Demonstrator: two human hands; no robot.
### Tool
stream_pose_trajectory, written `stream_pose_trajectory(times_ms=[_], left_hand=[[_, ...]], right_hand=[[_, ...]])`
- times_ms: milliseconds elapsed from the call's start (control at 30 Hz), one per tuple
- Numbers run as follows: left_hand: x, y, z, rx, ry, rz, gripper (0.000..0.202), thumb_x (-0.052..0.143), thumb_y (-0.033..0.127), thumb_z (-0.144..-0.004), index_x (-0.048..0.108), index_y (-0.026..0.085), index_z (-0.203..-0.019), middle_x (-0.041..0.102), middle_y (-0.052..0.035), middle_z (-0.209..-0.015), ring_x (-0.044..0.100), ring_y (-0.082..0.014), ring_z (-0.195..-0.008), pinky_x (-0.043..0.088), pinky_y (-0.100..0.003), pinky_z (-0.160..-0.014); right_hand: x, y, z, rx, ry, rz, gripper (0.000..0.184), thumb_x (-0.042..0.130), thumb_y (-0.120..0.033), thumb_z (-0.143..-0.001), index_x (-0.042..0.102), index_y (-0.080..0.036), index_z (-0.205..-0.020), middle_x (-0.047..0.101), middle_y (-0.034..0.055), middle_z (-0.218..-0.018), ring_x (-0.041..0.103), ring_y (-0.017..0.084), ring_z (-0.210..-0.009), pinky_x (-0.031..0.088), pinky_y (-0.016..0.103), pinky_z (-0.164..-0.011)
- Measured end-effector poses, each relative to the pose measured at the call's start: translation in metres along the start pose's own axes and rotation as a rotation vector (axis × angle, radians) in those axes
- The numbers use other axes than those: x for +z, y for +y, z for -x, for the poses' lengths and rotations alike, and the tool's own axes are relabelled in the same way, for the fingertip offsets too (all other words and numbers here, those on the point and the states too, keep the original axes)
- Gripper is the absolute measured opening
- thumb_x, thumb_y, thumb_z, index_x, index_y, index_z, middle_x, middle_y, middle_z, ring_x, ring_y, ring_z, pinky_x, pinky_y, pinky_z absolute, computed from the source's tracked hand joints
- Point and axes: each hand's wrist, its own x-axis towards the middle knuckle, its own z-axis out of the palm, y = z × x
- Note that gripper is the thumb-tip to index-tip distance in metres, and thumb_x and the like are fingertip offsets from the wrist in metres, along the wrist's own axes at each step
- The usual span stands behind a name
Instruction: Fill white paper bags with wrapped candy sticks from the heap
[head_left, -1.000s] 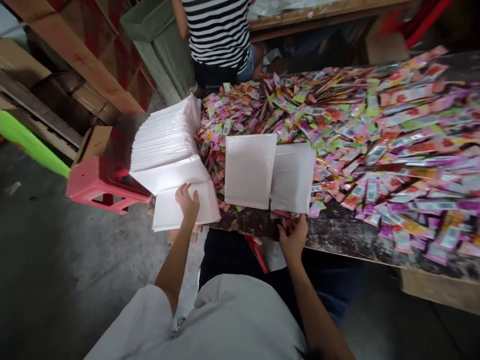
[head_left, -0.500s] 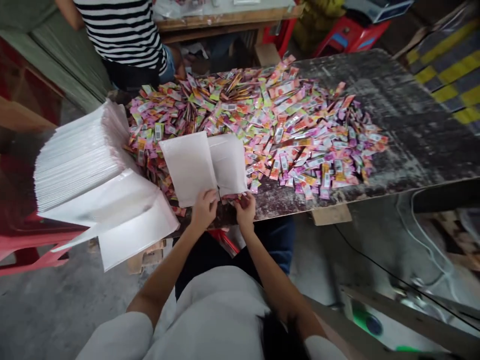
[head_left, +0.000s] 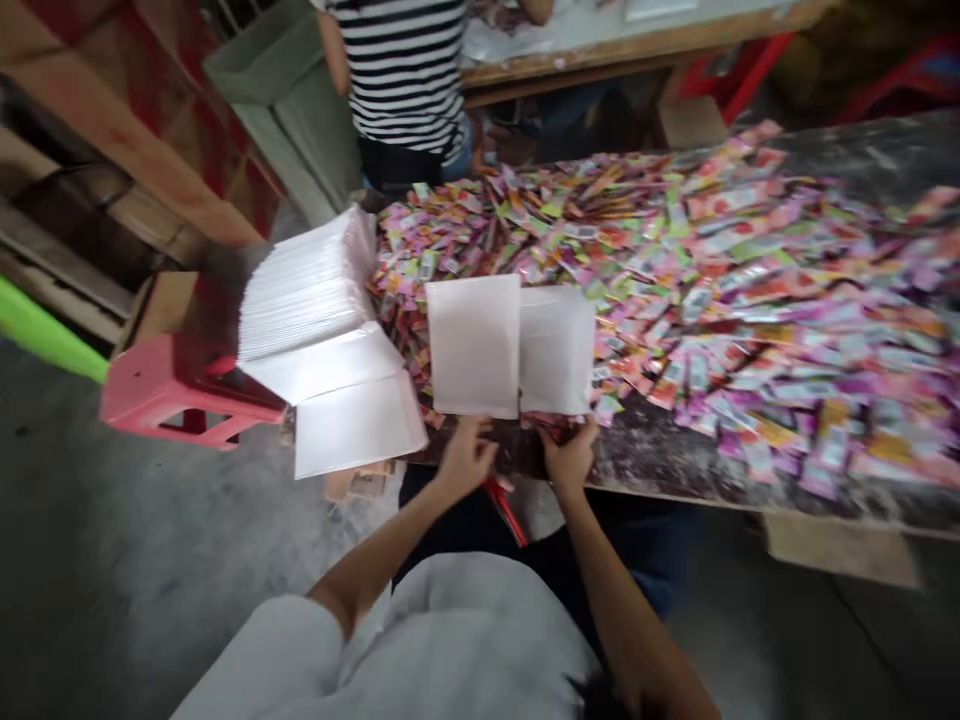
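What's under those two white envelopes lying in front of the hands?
The two white envelopes lie on the heap of colourful sachets, which shows all around their far edges. Their near edges reach the dark table. What lies directly beneath them is covered.

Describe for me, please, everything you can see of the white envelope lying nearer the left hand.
The white envelope is a plain, glossy, padded-looking rectangular mailer, unprinted as far as the blur lets one tell. It lies flat, long side running away from the person, on the colourful sachets at the table's near edge. Its right edge overlaps a second white envelope. The left hand touches its near edge.
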Motion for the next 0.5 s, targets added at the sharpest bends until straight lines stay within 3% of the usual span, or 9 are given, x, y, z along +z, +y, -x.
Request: stream_pose_trajectory(times_ms=[67, 167, 400, 500], left_hand=[[0.043, -0.003, -0.018, -0.006, -0.085, 0.030, 0.064, 0.055, 0.012, -0.076, 0.040, 0.018, -0.138, 0.052, -0.0153, -0.135, 0.053, -0.0251, -0.123, 0.047, -0.043, -0.102], [0.077, -0.007, -0.048, -0.025, -0.058, -0.002, 0.076, 0.055, 0.007, -0.071, 0.033, 0.014, -0.144, 0.041, -0.0180, -0.146, 0.036, -0.0294, -0.139, 0.031, -0.045, -0.117], [0.093, -0.015, -0.078, -0.244, 0.133, 0.354, 0.058, 0.056, 0.007, -0.073, 0.047, 0.012, -0.131, 0.060, -0.0159, -0.127, 0.059, -0.0237, -0.114, 0.045, -0.041, -0.102], [0.095, -0.012, -0.080, -0.406, 0.066, 0.333, 0.033, 0.053, 0.006, -0.073, 0.062, 0.009, -0.105, 0.069, -0.0160, -0.107, 0.063, -0.0227, -0.096, 0.049, -0.039, -0.093]], right_hand=[[-0.001, -0.004, -0.001, -0.008, 0.025, -0.030, 0.088, 0.073, -0.052, -0.062, 0.040, -0.018, -0.137, 0.060, 0.0137, -0.114, 0.061, 0.028, -0.098, 0.048, 0.043, -0.087], [-0.007, -0.012, -0.003, -0.094, 0.024, -0.116, 0.086, 0.073, -0.052, -0.065, 0.042, -0.022, -0.139, 0.059, 0.0114, -0.117, 0.061, 0.025, -0.100, 0.049, 0.041, -0.087], [-0.015, -0.036, -0.005, -0.165, 0.016, -0.154, 0.072, 0.069, -0.051, -0.069, 0.050, -0.020, -0.132, 0.059, 0.0103, -0.111, 0.060, 0.021, -0.091, 0.051, 0.036, -0.080], [-0.013, -0.041, -0.004, -0.169, 0.026, -0.142, 0.069, 0.066, -0.053, -0.070, 0.050, -0.018, -0.127, 0.060, 0.0117, -0.111, 0.059, 0.022, -0.093, 0.050, 0.037, -0.083]])
